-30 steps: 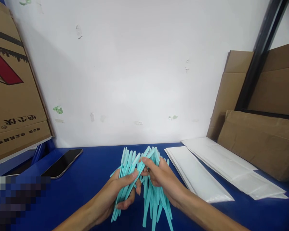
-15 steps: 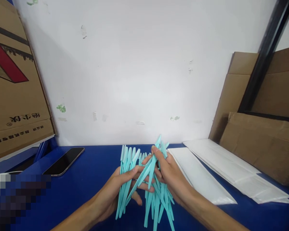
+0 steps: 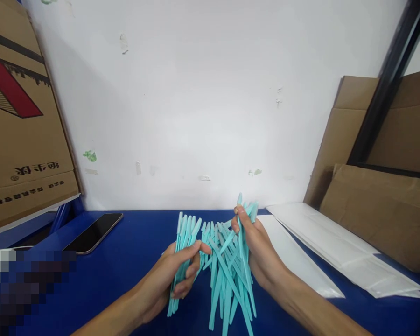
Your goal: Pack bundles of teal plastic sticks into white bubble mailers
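Leftmost, a phone (image 3: 94, 232) lies near the tabletop's (image 3: 136, 242) far left corner. Next, the left hand (image 3: 177, 275) curls tight around a neat bundle of teal sticks (image 3: 182, 254). Beside it, the right hand (image 3: 255, 247) pinches a loose, crossed bunch (image 3: 231, 280). White bags (image 3: 339, 252) lie toward the right edge.

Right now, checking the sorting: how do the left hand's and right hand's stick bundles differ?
The left bundle holds few sticks, the right bundle many more. The left bundle's lie parallel; the right bundle's cross and splay. Both are teal, gripped in the left hand and right hand.
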A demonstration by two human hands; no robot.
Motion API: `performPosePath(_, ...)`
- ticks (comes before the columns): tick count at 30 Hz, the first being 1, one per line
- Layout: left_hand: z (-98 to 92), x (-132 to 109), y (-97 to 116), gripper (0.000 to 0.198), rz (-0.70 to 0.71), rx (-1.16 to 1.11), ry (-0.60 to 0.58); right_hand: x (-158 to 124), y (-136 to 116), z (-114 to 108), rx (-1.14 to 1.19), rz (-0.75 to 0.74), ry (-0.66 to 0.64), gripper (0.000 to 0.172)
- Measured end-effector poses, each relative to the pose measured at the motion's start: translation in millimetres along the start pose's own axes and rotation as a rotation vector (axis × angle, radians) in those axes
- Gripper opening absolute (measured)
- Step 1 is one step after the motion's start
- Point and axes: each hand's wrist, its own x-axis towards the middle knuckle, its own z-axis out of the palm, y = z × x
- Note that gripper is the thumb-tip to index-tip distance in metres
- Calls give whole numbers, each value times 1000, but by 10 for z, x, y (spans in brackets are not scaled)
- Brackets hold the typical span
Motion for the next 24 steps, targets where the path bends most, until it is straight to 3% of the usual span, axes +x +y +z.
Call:
performPosePath(8,-52,-13,39,28,-171,-158,-151,14,5,19,287,114,-118,42)
performPosePath(16,-28,-49,62,28,-76,-126,-131,-47,23,54,154,267,-188,43)
performPosePath(20,-13,-57,86,33,-107,-129,-156,-152,19,89,128,258,-234,45)
performPosePath(24,-20,-45,111,24,-56,-86,-108,-234,6,120,77,254,-298,42)
